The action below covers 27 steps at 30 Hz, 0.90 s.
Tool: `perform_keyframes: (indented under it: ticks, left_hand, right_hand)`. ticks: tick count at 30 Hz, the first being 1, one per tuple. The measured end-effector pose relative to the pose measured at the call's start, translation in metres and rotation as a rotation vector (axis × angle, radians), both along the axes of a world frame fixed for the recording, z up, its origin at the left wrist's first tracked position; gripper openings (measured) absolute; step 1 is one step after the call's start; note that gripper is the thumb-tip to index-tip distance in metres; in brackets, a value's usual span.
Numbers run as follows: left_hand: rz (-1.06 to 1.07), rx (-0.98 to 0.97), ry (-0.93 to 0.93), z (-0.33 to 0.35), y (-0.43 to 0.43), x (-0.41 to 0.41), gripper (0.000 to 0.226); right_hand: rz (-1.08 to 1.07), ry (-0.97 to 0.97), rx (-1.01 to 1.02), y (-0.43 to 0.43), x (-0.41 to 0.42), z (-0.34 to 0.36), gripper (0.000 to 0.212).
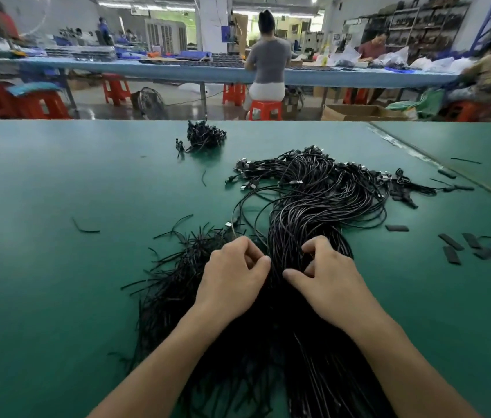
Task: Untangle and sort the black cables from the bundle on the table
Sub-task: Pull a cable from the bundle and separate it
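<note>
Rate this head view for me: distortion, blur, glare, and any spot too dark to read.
Head view: the wide-angle lens tilts the far shelving; the background is soft; the left hand and right hand are sharp; a mild sheen lies on the green table; the cable bundle sinks into unreadable black near the bottom.

A person in grey (269,58) sits on a red stool (265,110) at a blue workbench (147,69), near a floor fan (149,103) and cardboard box (355,113).

A factory assembly floor: long green workbench (57,176), seated workers (268,58) on red stools (265,110), stocked shelving (428,22)
</note>
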<state>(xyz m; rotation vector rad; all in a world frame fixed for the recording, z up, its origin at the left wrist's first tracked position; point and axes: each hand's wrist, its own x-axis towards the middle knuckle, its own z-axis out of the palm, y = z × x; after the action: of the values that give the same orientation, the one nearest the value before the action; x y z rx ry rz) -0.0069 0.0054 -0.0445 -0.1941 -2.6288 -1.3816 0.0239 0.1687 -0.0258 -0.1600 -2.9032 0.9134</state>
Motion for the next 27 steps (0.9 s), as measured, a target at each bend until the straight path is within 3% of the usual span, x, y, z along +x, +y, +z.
perform_keyframes:
  ticks: [6, 12, 16, 21, 23, 25, 27]
  left_hand:
    - [0.014, 0.027, 0.022, -0.003, -0.002, 0.004, 0.019]
    - [0.01, 0.009, 0.082, -0.01, 0.0, 0.006, 0.02]
    - [0.005, 0.003, 0.111, -0.012, 0.0, 0.005, 0.021]
    - [-0.029, -0.024, 0.161, -0.005, 0.001, 0.01, 0.018]
    - [-0.037, 0.011, 0.222, 0.0, 0.002, 0.012, 0.031]
    - [-0.056, 0.077, 0.287, 0.008, 0.005, 0.014, 0.06]
    - [-0.105, 0.102, 0.325, 0.015, 0.005, 0.015, 0.074]
  right_hand:
    - [-0.063, 0.057, -0.026, 0.002, -0.002, -0.004, 0.012]
    - [-0.118, 0.004, -0.058, 0.002, -0.007, -0.01, 0.017]
    - [-0.038, 0.049, -0.412, 0.006, -0.012, -0.005, 0.015]
    - [0.02, 0.242, -0.886, 0.002, -0.004, 0.031, 0.016]
    - [0.139, 0.285, -0.78, -0.004, 0.005, 0.043, 0.021]
    - [0.304, 0.281, -0.633, -0.01, 0.013, 0.052, 0.017]
    - [0.462, 0.237, -0.551, -0.013, 0.022, 0.062, 0.013]
